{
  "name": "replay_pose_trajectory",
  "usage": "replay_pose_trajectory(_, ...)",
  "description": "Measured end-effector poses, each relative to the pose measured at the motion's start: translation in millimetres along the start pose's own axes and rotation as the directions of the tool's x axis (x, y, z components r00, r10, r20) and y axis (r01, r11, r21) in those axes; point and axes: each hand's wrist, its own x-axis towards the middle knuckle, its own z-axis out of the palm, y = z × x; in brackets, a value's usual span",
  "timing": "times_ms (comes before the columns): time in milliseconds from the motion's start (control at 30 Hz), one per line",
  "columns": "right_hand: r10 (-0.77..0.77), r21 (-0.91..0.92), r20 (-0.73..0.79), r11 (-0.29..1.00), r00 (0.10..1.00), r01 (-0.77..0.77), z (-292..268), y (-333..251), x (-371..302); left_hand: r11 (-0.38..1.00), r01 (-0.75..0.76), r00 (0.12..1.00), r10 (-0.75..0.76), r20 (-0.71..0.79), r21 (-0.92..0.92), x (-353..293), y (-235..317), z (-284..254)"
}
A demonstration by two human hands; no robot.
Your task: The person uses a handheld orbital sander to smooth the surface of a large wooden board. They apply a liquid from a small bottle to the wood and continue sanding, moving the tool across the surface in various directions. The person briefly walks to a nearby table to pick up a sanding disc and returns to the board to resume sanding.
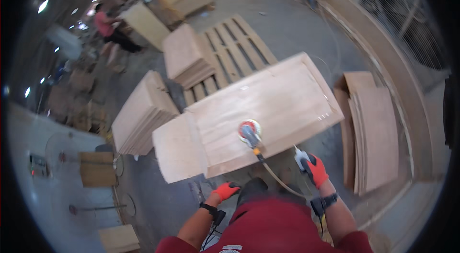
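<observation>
My right hand (pixel 316 170), in an orange-red glove with dark fingers, grips a small white bottle with a thin nozzle (pixel 301 158). The nozzle tip points at the near edge of a large pale wooden panel (pixel 278 95) with a raised border. On that panel rests a round sander (pixel 250 134) with a grey body and a red-and-white disc; neither hand touches it. A tan hose (pixel 275 175) runs from it toward my body. My left hand (pixel 225 189), gloved alike, hangs low by the near side; its dark fingers blend into the background.
A smaller board (pixel 178 150) adjoins the panel's left end. Stacked boards stand to the left (pixel 143 116), on a slatted pallet (pixel 239 47) beyond, and at the right (pixel 376 133). A person in a pink top (pixel 104 24) stands far left. A wall runs along the right.
</observation>
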Motion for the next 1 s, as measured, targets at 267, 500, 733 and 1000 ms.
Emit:
replay_pose_trajectory(267, -0.185, -0.368, 0.218, 0.894, 0.958, 0.256, 118.9, -45.4, -1.3, 0.725, -0.377, 0.894, 0.447, -0.023, -0.577, -24.5, 82.8, -15.7)
replay_pose_trajectory(500, -0.293, -0.310, 0.457, 0.832, 0.840, 0.460, 278.5, -44.2, 22.3, 0.775, -0.537, 0.843, 0.508, -0.177, -0.333, -45.1, 33.0, -88.3)
replay_pose_trajectory(733, -0.082, -0.465, 0.408, 0.838, 0.909, 0.285, 425.7, -25.4, 40.6, 0.711, -0.479, 0.875, 0.335, -0.350, -0.515, -84.3, -46.5, -163.5)
replay_pose_trajectory(1000, -0.088, -0.500, 0.492, 0.786, 0.866, 0.363, 459.4, -24.3, 30.7, 0.593, -0.493, 0.868, 0.379, -0.320, -0.636, -53.6, -108.3, -196.1)
